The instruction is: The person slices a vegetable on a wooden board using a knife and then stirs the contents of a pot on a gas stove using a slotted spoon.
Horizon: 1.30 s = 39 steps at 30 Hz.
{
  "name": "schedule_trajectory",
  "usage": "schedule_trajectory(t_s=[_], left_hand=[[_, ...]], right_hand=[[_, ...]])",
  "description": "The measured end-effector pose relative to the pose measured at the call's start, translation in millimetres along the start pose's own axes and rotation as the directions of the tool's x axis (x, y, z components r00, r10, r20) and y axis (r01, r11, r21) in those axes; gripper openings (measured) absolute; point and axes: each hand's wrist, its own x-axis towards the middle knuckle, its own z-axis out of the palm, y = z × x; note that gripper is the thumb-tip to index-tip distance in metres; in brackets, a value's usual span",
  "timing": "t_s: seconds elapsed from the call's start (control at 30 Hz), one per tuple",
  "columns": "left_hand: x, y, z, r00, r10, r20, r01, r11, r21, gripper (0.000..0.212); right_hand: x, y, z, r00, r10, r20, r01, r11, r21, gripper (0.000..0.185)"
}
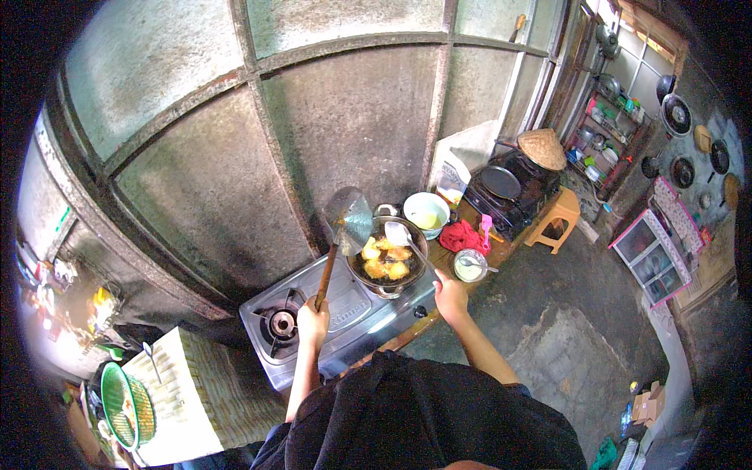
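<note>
My left hand [313, 322] grips the wooden handle of a wide metal skimmer [351, 216], whose head is raised at the left rim of a wok [418, 271]. My right hand [451, 296] holds a metal spatula [398, 234] by its thin handle, its blade over the wok. Several golden fritters [397, 270] lie in dark oil in the wok, which sits on the right side of a two-burner gas stove [352, 299]. The left burner [283, 323] is bare. Beside the wok are an enamel basin [427, 205] and a glass bowl [470, 271] of pale batter with a spoon across it.
A red cloth [463, 236], a pink plastic spatula [486, 226] and an oil pouch [452, 179] lie right of the stove. Farther right are a black pan [500, 181] on another stove and an orange stool [558, 220]. A green basket [111, 405] stands lower left.
</note>
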Motion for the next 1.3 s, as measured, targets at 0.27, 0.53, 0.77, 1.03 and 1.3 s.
schedule_trajectory(t_s=[0.27,0.53,0.77,1.03,1.3], left_hand=[[1.1,-7.9,2.0,1.0,0.01,-0.003,-0.01,0.999,-0.039,0.027],[0.3,0.2,-5.8,0.999,-0.028,0.044,0.029,0.999,-0.026,0.025],[3.3,1.6,-3.7,0.998,-0.046,0.039,0.046,0.999,-0.015,0.025],[3.0,-2.8,-2.4,0.999,-0.033,0.033,0.033,0.999,-0.017,0.025],[2.1,-6.6,-0.8,0.999,-0.045,0.018,0.046,0.999,-0.027,0.026]], right_hand=[[1.0,6.8,27.3,0.989,-0.126,-0.073,0.139,0.969,0.205,0.029],[-3.4,-3.9,11.3,0.997,-0.068,-0.024,0.072,0.968,0.24,0.028],[-7.1,1.2,16.6,0.999,-0.054,0.002,0.052,0.975,0.218,0.03],[-18.4,-10.7,-9.7,1.0,-0.001,0.028,-0.001,0.998,0.069,0.03],[-10.3,-13.0,-3.0,0.994,0.031,0.103,-0.035,0.999,0.034,0.027]])
